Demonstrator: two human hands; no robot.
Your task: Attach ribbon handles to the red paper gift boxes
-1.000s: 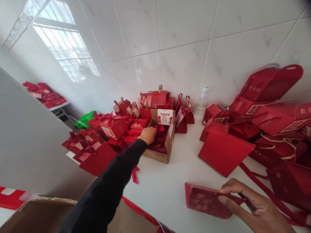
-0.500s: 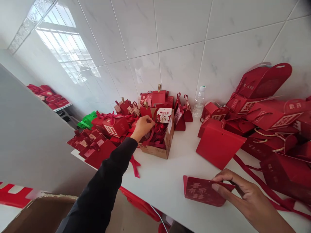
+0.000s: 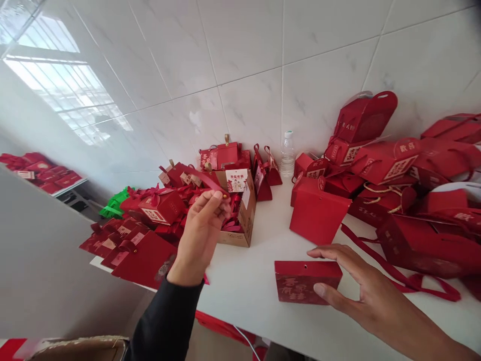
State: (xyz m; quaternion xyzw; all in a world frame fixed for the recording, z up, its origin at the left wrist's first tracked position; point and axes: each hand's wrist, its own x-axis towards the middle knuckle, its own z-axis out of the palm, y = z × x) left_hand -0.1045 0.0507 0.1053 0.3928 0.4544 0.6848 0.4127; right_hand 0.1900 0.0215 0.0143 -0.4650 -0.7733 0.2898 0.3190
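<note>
My left hand (image 3: 201, 234) is raised above the white table (image 3: 259, 296), fingers pinched on a red ribbon (image 3: 206, 180) that trails back toward the open cardboard box (image 3: 244, 220) of red ribbons. My right hand (image 3: 356, 288) rests with fingers spread on a flat red folded gift box (image 3: 300, 283) lying near the table's front edge. A standing red box (image 3: 317, 216) is just behind it.
Red gift boxes and bags are heaped at the right (image 3: 394, 165) and left (image 3: 150, 215) of the table. A clear water bottle (image 3: 287, 154) stands against the tiled wall. A brown carton (image 3: 78, 348) sits low at the left, and green plastic (image 3: 114, 203) lies beyond the pile.
My left hand has pulled back from the cardboard box toward me, lifting a red ribbon out. My right hand has loosened from gripping the flat red box to lying spread on it.
</note>
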